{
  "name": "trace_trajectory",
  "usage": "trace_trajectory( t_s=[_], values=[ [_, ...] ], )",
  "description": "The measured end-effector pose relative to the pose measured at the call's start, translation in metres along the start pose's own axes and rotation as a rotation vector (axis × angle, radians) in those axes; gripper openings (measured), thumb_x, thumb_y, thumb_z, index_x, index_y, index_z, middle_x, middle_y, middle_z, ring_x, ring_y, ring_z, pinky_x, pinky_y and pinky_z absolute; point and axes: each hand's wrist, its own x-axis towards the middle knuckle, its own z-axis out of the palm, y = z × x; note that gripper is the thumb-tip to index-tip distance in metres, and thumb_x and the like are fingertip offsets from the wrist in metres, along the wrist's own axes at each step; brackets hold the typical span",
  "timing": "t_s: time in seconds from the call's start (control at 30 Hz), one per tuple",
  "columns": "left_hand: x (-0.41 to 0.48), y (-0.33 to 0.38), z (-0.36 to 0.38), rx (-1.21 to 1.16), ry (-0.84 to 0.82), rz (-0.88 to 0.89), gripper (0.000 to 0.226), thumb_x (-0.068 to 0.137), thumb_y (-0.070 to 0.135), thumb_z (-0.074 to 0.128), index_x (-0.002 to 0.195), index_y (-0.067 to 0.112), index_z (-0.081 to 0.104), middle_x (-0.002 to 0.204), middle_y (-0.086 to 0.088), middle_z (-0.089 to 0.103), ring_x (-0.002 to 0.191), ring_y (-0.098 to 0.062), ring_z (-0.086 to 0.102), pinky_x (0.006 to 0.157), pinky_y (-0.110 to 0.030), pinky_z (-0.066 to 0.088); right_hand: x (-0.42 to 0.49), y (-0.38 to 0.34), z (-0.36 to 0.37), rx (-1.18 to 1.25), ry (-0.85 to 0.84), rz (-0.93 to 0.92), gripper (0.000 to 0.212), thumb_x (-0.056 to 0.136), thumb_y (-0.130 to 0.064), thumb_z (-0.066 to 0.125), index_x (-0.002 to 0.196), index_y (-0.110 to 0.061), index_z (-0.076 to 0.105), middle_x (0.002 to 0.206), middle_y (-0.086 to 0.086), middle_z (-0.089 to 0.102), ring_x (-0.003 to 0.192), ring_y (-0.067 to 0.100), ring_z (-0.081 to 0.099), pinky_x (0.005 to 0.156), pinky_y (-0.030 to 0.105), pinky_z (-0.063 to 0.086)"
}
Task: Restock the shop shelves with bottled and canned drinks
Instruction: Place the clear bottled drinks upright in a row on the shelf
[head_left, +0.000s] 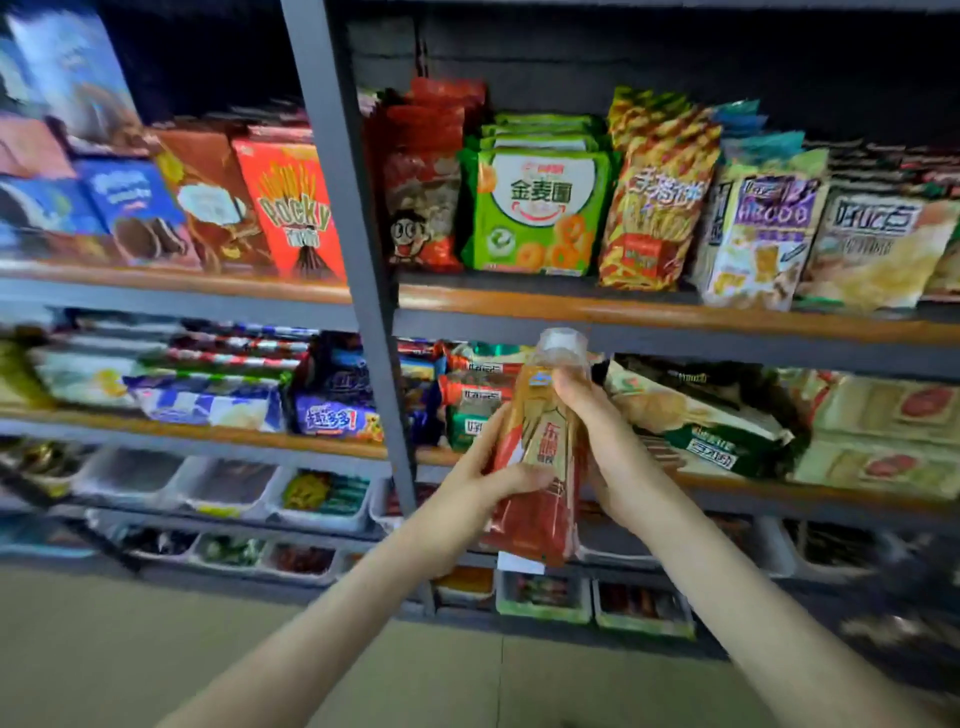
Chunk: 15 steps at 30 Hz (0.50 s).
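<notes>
I hold an amber drink bottle (543, 452) with a red and gold label and a clear cap upright in front of the shelves, at centre frame. My left hand (483, 483) grips its lower body from the left, thumb across the label. My right hand (602, 441) wraps the upper body from the right, fingers near the neck. The bottle's base is about level with the lowest tray row.
A grey metal shelf upright (353, 249) runs down just left of the bottle. Snack bags (535, 208) and biscuit boxes (291, 208) fill the upper shelves. Packets (701, 421) crowd the middle shelf behind the bottle. White trays of sweets (322, 499) line the lower rows above a beige floor.
</notes>
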Motion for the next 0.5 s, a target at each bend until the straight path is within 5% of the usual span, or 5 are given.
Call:
trace_trajectory(
  t_s=[0.13,0.27,0.37,0.5],
  values=[
    [-0.004,-0.010,-0.010,-0.002,0.086,-0.136,0.079,0.059,0.028,0.078,0.130,0.038,0.046,0.110,0.003,0.071,0.099,-0.020,0.069,0.077,-0.034,0.056,0.013,0.024,0.004,-0.206,-0.053,0.248,0.080,0.068,-0.076,0.064,0.132,-0.029,0.055,0.129,0.000,0.062,0.118,0.023,0.059,0.106,0.050,0.042],
    [-0.006,-0.019,-0.016,0.332,0.227,-0.188,0.091,0.060,0.042,0.077,0.140,0.042,0.033,0.104,0.012,0.069,0.092,-0.012,0.069,0.084,-0.033,0.056,0.015,0.041,0.005,-0.325,-0.141,0.328,0.036,0.088,-0.051,0.061,0.112,-0.026,0.060,0.104,0.000,0.070,0.096,0.018,0.067,0.091,0.043,0.054],
    [-0.010,-0.024,-0.015,0.848,0.232,-0.183,0.097,0.076,0.053,0.069,0.149,0.045,0.007,0.103,0.011,0.065,0.087,-0.009,0.064,0.077,-0.015,0.048,0.014,0.057,0.010,-0.269,-0.132,0.349,0.049,0.080,-0.048,0.072,0.121,-0.024,0.057,0.103,0.000,0.072,0.092,0.016,0.070,0.080,0.038,0.059],
    [-0.015,-0.032,-0.029,0.756,0.248,-0.141,0.069,0.089,0.056,0.056,0.147,0.052,0.018,0.100,0.006,0.070,0.087,-0.010,0.068,0.085,-0.026,0.053,0.015,0.070,0.006,-0.074,-0.125,0.354,0.037,0.085,-0.036,0.070,0.119,-0.028,0.055,0.103,0.001,0.073,0.091,0.018,0.071,0.077,0.038,0.058]
  ],
)
